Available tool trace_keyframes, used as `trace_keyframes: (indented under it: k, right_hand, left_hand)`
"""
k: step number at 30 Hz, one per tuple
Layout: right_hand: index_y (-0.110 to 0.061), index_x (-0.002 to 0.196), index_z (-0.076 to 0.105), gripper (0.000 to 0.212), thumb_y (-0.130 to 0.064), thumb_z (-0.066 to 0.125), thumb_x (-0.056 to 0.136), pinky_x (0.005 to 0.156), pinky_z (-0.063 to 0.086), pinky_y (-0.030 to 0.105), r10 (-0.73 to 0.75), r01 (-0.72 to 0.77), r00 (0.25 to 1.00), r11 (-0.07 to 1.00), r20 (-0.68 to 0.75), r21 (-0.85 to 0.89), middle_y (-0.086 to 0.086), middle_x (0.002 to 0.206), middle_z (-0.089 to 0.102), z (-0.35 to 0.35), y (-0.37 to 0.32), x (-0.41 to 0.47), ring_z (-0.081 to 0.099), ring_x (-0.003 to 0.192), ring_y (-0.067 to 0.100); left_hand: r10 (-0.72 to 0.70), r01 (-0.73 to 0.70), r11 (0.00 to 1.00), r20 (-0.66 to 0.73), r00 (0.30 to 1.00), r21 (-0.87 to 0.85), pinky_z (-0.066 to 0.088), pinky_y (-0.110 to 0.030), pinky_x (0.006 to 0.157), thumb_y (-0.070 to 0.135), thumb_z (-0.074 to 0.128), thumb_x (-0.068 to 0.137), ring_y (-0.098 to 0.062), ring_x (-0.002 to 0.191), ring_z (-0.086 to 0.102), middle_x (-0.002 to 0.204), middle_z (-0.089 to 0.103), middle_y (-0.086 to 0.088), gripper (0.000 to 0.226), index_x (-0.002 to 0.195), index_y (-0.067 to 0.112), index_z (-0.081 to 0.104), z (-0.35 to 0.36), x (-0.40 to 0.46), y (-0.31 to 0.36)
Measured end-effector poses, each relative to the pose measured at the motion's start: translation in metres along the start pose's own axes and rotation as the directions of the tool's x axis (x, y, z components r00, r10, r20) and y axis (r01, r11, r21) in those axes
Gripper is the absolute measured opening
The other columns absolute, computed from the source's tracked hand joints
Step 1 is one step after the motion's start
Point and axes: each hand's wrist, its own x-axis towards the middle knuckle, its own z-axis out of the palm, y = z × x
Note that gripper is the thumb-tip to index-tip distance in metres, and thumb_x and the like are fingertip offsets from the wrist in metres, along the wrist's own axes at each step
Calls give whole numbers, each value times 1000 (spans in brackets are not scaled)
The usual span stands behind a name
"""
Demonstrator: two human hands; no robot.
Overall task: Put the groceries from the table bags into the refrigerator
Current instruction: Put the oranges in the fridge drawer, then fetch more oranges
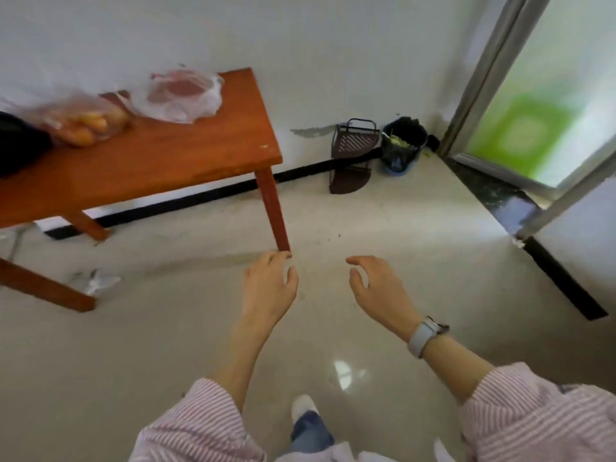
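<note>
A reddish wooden table (173,161) stands at the left against the white wall. On it lie a clear bag with orange-yellow produce (83,123), a clear bag with pinkish-red contents (181,95) near the far corner, and a black bag (20,145) at the left edge. My left hand (270,285) and my right hand (376,288) are held out over the floor, in front of the table's near right leg. Both are empty with fingers loosely curled and apart. No refrigerator is in view.
A dark wire corner rack (353,155) and a bin lined with a black bag (401,145) stand in the far corner. A glass sliding door with a metal frame (493,61) is at the right. A crumpled white scrap (95,281) lies on the floor under the table.
</note>
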Motion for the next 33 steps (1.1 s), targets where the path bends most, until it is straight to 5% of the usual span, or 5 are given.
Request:
trace_keyframes:
  k: [9,16,26,33]
  right_hand:
    - [-8,114,59,29,-14,45,90,97,39,34,-198,188,950,980,242,62,7,117,61,144,-158,154,51,112,24]
    - [-7,123,52,32,-13,43,93,96,28,18,-298,274,879,954,372,120,8,127,54,218,-221,287,46,120,21]
    - [-6,121,54,32,-9,44,90,98,38,33,-480,449,805,877,348,170,12,124,55,313,-338,495,50,117,26]
    - [-5,117,56,39,-14,35,86,91,46,35,-664,641,734,747,141,179,12,122,56,366,-434,579,52,113,27]
  left_hand:
    - [-362,364,931,-113,925,-7,32,-40,100,25,44,93,-26,120,45,133,48,-3,35,127,19,51,-105,84,-188]
    - [-450,440,893,-160,879,-93,37,-42,100,22,48,92,-27,120,47,130,52,-6,33,124,15,54,-131,185,-281]
    - [-498,465,867,-283,820,-181,39,-39,100,22,48,93,-23,120,45,130,51,-6,33,125,13,53,-213,371,-396]
    - [-502,460,865,-342,795,-202,40,-30,91,19,45,94,-21,113,50,126,53,-5,30,122,12,54,-248,448,-485]
